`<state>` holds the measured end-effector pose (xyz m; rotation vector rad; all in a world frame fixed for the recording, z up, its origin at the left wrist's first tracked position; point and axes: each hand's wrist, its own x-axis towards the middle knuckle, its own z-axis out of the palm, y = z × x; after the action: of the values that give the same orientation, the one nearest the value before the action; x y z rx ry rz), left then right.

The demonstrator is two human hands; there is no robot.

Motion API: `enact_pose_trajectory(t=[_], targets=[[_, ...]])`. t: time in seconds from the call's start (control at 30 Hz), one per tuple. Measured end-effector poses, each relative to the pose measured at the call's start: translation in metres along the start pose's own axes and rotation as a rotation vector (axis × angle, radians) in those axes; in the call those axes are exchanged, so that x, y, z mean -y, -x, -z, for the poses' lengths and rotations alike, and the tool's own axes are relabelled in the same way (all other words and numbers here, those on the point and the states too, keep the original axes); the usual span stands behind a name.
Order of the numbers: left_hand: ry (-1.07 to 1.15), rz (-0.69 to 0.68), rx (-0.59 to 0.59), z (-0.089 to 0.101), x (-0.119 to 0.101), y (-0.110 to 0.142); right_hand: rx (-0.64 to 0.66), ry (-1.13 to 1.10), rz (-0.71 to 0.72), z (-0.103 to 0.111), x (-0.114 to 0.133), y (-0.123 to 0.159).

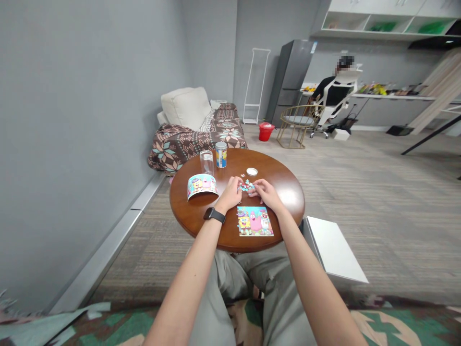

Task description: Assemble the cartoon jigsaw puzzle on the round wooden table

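A small pile of loose jigsaw puzzle pieces (247,186) lies on the round brown table (288,206) between my hands. At its left edge is my left hand (231,192), fingers curled in; whatever they hold is too small to make out. On the other side, my right hand (265,191) touches the pieces with bent fingers spread apart. Closer to me lies a square cartoon puzzle picture (255,221), with a few small pieces along its left edge. A curved printed sheet (202,185) with a similar picture stands left of my left hand.
Behind the sheet stand a clear glass (207,162) and a printed can (221,156). A round white lid (252,171) lies beyond the pile. A white box (334,247) is right of the table. A covered sofa (194,139) and a seated person (327,91) are farther back.
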<state>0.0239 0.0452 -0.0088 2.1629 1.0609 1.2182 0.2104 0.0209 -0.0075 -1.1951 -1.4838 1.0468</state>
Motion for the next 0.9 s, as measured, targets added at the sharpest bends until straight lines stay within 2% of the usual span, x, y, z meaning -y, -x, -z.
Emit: enact_pose_trajectory(t=[0.17,0.37,0.63,0.9], targets=[[0.063,-0.043,-0.010,0.0022,-0.0051,0.0005,-0.036,-0.026,0.025,0.0012,-0.0017,-0.0026],[0.034,-0.046,0.084,0.0028,-0.0072,0.0030,-0.084,-0.068,-0.002,0.0025,-0.0021,-0.0042],[-0.001,0.013,-0.010,0.0030,-0.0046,-0.0001,-0.083,-0.070,0.001,0.0034,0.0030,-0.0006],[0.064,0.031,0.017,0.0032,-0.0046,-0.0001,-0.081,-0.091,-0.009,0.0045,-0.0004,-0.0013]])
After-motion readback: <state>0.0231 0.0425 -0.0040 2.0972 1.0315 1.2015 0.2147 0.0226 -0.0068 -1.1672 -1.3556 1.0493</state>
